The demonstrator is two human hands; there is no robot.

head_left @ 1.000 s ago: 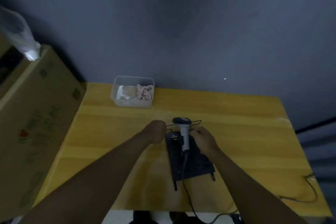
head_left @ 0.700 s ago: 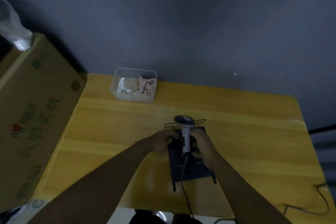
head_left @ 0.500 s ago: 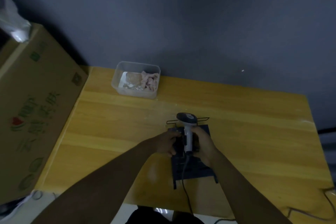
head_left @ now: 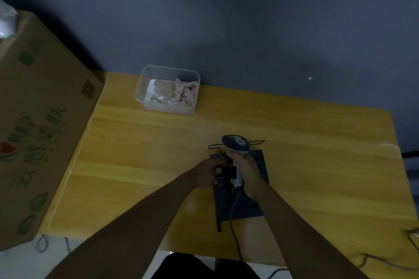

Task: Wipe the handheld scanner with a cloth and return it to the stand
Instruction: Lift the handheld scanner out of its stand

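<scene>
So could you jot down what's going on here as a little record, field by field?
scanner: upright over the stand, cable trailing toward the person
right hand: wrapped around the scanner's handle
left hand: on the stand's left edge
stand: dark, on the wooden table
cloth: crumpled in the clear plastic tub, untouched

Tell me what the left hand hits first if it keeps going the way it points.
The left hand points right, at the stand; it would likely meet the scanner handle held by the right hand, though depth is unclear.

arms: bare, no sleeves | legs (head_left: 204, 267): dark clothing
</scene>
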